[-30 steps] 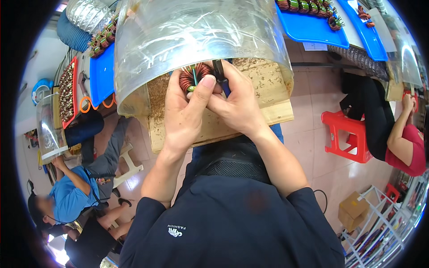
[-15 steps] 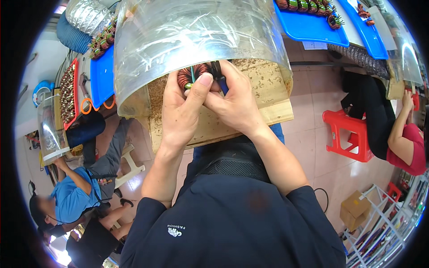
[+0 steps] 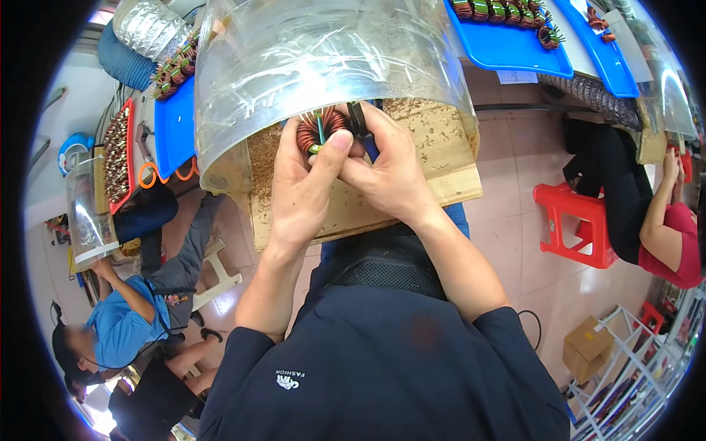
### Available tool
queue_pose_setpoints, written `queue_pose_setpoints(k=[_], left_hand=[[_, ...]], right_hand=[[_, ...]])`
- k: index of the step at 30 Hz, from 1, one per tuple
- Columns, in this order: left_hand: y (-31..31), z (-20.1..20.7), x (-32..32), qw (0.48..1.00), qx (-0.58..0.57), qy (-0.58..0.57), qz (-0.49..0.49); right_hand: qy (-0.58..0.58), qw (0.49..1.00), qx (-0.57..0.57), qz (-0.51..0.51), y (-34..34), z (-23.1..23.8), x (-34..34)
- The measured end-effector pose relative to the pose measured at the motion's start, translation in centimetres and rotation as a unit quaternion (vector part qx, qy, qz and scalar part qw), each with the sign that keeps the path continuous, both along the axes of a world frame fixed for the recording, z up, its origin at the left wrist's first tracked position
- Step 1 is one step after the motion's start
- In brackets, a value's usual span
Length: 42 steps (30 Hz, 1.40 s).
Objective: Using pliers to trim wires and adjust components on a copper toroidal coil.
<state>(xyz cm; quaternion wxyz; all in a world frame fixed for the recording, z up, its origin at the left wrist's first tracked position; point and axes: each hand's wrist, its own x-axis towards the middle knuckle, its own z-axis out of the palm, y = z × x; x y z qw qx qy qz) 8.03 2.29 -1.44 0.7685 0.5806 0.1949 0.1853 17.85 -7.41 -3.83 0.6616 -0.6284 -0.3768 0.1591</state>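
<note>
Under the front rim of a scratched clear plastic cover (image 3: 331, 51), my left hand (image 3: 303, 176) is closed around a copper-wound ring coil (image 3: 310, 134). A green strip shows across the coil's middle, and thin wire ends stick up from it. My right hand (image 3: 386, 165) is closed on a dark tool with a blue handle (image 3: 372, 151), perhaps pliers or a motor tool; its kind is partly hidden by the fingers. The tool's black part (image 3: 357, 117) stands right beside the coil. Both thumbs meet near the coil's lower edge.
Cardboard (image 3: 434, 147) strewn with brown wire scraps lies beneath my hands. Blue trays (image 3: 507, 59) with wound coils stand right and left, near a red tray (image 3: 126, 154) of small parts and orange-handled scissors (image 3: 149, 175). Co-workers sit at both sides; a red stool (image 3: 573, 220) is at right.
The coil has tilted so that more of its ring and the green strip show. Both hands keep their hold and have barely shifted. The view has moved slightly.
</note>
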Motion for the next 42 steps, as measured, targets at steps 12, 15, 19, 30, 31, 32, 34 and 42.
queue_pose_setpoints(k=[12, 15, 19, 30, 31, 32, 34, 42], left_hand=[[-1.6, 0.7, -0.7, 1.000, -0.012, 0.000, 0.027], [-2.2, 0.2, -1.8, 1.000, 0.000, -0.001, 0.027], [-2.6, -0.1, -3.9, 0.996, -0.080, -0.005, -0.042], [-1.9, 1.2, -3.3, 0.998, -0.046, 0.002, -0.042], [-1.9, 1.0, -3.2, 0.998, -0.046, -0.001, -0.042], [-1.9, 0.6, -3.2, 0.999, -0.037, -0.007, -0.037], [-2.0, 0.3, -3.1, 0.999, -0.023, -0.018, -0.022], [-1.7, 0.3, -2.7, 1.000, -0.022, -0.012, 0.010]], right_hand=[[0.021, 0.999, 0.043, 0.002, -0.7, -1.1, -0.9], [0.028, 0.997, 0.065, 0.022, -1.4, -1.5, -1.6], [-0.037, 0.997, 0.060, 0.044, -3.4, -1.0, -1.9], [-0.016, 1.000, 0.015, 0.007, -3.0, 0.9, -1.8], [-0.121, 0.992, 0.028, -0.021, -2.7, 0.7, -1.4], [-0.108, 0.993, 0.044, -0.007, -2.4, -0.1, -1.5], [-0.098, 0.993, 0.061, -0.003, -2.1, -0.5, -1.6], [-0.049, 0.997, 0.063, 0.011, -1.2, -0.5, -1.6]])
